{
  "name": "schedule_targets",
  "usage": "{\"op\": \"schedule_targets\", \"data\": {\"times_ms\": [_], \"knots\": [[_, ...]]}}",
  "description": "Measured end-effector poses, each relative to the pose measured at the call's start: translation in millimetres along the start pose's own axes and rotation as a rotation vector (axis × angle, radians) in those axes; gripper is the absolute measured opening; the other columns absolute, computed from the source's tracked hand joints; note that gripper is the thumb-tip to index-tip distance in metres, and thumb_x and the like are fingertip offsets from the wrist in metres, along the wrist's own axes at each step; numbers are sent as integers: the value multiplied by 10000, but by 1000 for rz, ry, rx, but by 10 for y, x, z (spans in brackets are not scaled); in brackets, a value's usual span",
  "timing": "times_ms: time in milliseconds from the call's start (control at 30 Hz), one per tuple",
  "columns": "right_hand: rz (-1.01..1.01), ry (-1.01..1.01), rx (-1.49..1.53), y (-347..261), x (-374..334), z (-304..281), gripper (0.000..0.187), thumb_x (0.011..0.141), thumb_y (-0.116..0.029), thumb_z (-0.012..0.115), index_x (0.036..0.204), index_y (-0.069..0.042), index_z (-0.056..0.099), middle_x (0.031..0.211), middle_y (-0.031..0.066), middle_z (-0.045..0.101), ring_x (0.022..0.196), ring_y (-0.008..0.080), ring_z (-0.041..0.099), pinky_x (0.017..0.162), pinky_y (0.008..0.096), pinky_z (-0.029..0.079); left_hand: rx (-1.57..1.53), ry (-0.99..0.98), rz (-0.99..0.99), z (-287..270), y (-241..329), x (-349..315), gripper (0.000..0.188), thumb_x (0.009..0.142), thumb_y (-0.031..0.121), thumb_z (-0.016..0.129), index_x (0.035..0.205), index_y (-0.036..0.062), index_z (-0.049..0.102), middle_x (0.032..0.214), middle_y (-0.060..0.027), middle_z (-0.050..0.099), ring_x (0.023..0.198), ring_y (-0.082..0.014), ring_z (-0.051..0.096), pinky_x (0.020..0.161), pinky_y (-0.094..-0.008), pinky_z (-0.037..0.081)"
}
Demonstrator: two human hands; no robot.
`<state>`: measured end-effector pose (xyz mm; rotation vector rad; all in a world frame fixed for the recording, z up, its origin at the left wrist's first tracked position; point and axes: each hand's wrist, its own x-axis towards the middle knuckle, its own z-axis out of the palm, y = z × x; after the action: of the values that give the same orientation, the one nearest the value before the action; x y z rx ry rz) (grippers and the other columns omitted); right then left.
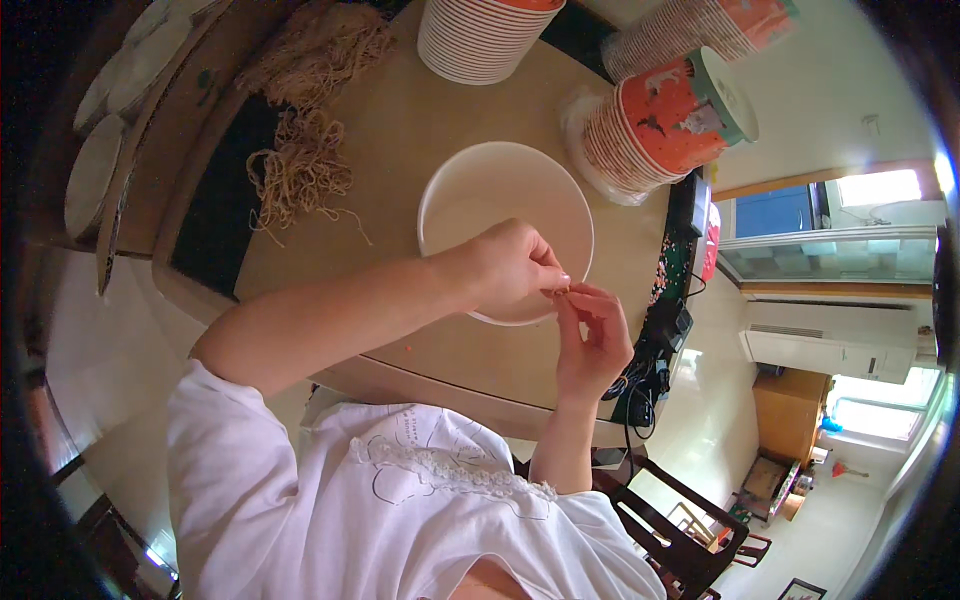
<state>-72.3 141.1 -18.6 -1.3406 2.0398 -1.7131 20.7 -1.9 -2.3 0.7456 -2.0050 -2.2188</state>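
Over the near right rim of a white paper bucket, my two hands meet fingertip to fingertip. My left hand is closed in a pinch, its forearm crossing in front of the bucket's lower side. Facing it, my right hand pinches too, thumb against forefinger. Whatever lies between the fingertips is too small to make out. The bucket stands open on the table with its pale inside showing. To its left lies a loose tangle of tan string, a few ends trailing over the tabletop.
Behind the bucket rises a stack of white buckets. Orange patterned buckets, nested and partly wrapped in plastic, lie at the right. A larger heap of string sits at the far left. Black cables and adapters run along the right edge.
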Motion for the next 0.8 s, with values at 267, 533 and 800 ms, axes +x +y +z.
{"op": "schedule_targets", "data": {"times_ms": [267,533,800], "knots": [[111,19,68,-90,49,13,220,783,78,670,937,-13,542,881,63,641,702,75,581,610,186,465,-32,80,118,8,24,-73,148,797,101,626,828,-27,695,767,-121,692,704,-158,650,685,-286,498],[128,29,108,-49,50,6,264,774,87,676,964,-17,526,899,56,615,720,76,577,612,188,466,262,203,320,40,70,-185,100,724,87,625,752,38,707,716,-136,672,675,-254,653,647,-336,509],[148,47,105,-19,39,-20,220,764,66,699,918,-15,564,889,41,613,713,68,566,611,185,460,673,315,570,86,3,-236,82,791,122,642,830,55,669,839,-98,645,776,-275,625,693,-387,493]]}}
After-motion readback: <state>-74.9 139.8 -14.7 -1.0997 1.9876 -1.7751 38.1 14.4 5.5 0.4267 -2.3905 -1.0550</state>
